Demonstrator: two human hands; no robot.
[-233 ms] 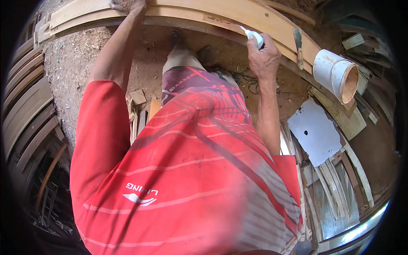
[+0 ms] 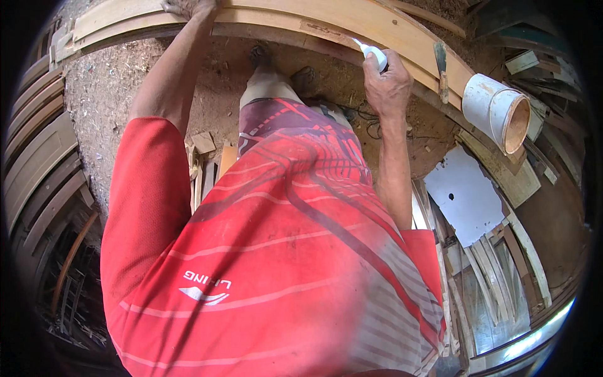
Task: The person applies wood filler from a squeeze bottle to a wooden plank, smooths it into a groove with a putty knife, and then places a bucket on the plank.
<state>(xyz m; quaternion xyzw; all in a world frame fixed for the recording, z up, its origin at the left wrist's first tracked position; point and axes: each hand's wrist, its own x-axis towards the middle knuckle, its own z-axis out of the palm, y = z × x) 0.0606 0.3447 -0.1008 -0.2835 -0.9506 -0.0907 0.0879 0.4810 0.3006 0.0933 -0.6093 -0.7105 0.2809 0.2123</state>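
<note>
A white squeeze bottle (image 2: 375, 55) with a thin pointed nozzle is gripped in my right hand (image 2: 388, 85), fingers wrapped round it. Its tip points up and left, just over the near edge of a long pale wooden plank (image 2: 270, 17). A dark, rough patch (image 2: 323, 30) marks the wood to the left of the nozzle. At the upper left, my left hand (image 2: 191, 7) rests on the planks with a finger stretched out; the frame's top edge cuts off part of it.
A brush (image 2: 441, 72) lies on the plank's right part, beside a white cylindrical container (image 2: 493, 110) tipped on its side. Wooden strips (image 2: 44, 157) are stacked at the left. A white sheet with a hole (image 2: 468, 201) lies on boards at the right. Shavings litter the ground (image 2: 107, 94).
My right hand and the bottle have shifted very slightly left. My left hand stays in place on the planks.
</note>
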